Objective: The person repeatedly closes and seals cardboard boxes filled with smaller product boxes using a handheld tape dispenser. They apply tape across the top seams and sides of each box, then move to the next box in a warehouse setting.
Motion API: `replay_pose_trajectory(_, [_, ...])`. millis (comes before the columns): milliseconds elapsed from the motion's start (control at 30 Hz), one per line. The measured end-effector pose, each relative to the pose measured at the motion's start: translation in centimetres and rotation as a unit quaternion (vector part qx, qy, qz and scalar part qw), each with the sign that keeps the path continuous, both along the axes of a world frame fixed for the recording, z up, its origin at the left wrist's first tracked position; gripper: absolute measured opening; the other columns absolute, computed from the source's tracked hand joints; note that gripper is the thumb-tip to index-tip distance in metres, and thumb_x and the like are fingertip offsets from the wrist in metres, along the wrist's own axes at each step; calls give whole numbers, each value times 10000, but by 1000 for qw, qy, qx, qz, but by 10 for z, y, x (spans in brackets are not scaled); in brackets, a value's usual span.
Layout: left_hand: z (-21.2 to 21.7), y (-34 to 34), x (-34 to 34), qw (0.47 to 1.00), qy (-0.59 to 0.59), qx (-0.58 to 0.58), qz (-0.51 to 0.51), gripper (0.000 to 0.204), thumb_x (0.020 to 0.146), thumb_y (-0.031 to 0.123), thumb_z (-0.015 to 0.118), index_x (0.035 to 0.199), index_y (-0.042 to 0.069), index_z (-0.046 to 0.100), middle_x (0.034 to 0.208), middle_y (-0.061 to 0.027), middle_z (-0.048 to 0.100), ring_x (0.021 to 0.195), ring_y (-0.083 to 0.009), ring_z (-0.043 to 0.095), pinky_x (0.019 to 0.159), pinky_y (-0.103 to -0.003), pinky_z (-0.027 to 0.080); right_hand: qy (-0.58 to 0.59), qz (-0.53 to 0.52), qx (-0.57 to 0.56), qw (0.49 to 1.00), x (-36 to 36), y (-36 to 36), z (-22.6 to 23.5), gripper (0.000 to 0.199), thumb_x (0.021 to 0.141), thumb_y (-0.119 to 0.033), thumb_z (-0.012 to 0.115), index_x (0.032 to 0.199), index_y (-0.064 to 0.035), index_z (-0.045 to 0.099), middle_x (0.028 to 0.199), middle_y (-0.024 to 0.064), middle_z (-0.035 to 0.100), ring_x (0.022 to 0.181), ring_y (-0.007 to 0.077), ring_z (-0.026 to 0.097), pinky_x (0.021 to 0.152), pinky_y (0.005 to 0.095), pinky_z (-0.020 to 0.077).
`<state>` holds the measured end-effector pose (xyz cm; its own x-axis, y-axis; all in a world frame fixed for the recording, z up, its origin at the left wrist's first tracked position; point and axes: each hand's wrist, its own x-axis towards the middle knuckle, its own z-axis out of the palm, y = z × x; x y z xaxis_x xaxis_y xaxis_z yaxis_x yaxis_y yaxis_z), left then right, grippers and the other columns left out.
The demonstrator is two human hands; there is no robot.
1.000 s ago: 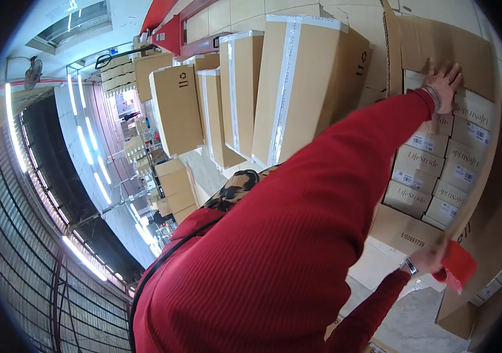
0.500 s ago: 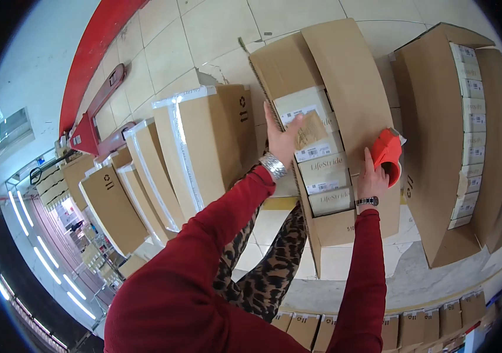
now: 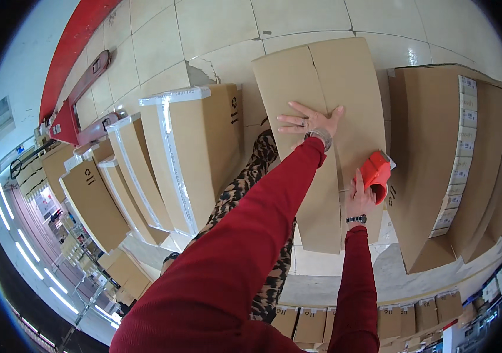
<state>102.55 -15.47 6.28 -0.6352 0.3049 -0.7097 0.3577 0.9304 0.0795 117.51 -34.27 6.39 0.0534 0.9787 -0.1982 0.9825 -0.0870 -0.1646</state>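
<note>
The box (image 3: 354, 76) was closed, visible seam (image 3: 314, 65) untaped; the left hand (image 3: 317, 122) lay spread atop, the right hand (image 3: 359, 199) gripped the dispenser (image 3: 375, 168) at the box's right edge.

Matt cardboard box (image 3: 354, 138); glossy tape dispenser (image 3: 375, 169), probably plastic.

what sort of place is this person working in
Probably a warehouse or packing area: taped cardboard cartons stand near a red pallet jack on a tiled floor, and the right hand holds a red tape dispenser.
</note>
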Motion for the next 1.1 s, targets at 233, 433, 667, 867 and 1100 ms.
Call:
replay_pose_trajectory(233, [-20,11,-58,677,41,369,-636,670,830,571,415,1389,235,261,1482,-47,127,1367,-260,82,939,-742,32,210,-192,56,957,-1,33,62,682,767,-89,652,1367,-119,330,1154,150,541,999,246,578,818,367,472])
replay_pose_trajectory(433, [-44,52,-69,478,5,329,-814,464,918,451,311,1373,367,267,1483,58,140,1360,-198,147,1029,-649,74,699,-265,-76,659,-22,58,85,869,688,-74,736,1385,-2,221,1257,120,478,1080,167,507,898,328,450])
replay_pose_trajectory(667, [-46,41,-68,492,-26,322,-809,492,919,464,292,1390,327,245,1490,48,118,1370,-222,113,1048,-622,76,632,-311,-113,701,-45,36,21,858,663,-104,758,1366,19,281,1187,122,541,1037,170,547,878,307,455])
replay_pose_trajectory(867, [-70,204,-180,487,148,158,-846,651,907,527,280,1435,187,113,1502,-70,39,1381,-251,40,1057,-593,38,615,-280,-92,731,-38,24,21,846,666,-112,749,1359,31,287,1172,134,554,1006,182,570,853,314,466])
replay_pose_trajectory(1100, [-73,243,-175,848,-345,52,-398,682,912,538,231,1432,125,76,1495,-107,36,1380,-259,25,1083,-515,59,578,-315,-80,748,-14,-2,7,911,614,-220,791,1346,33,313,1149,141,566,987,205,587,828,330,486])
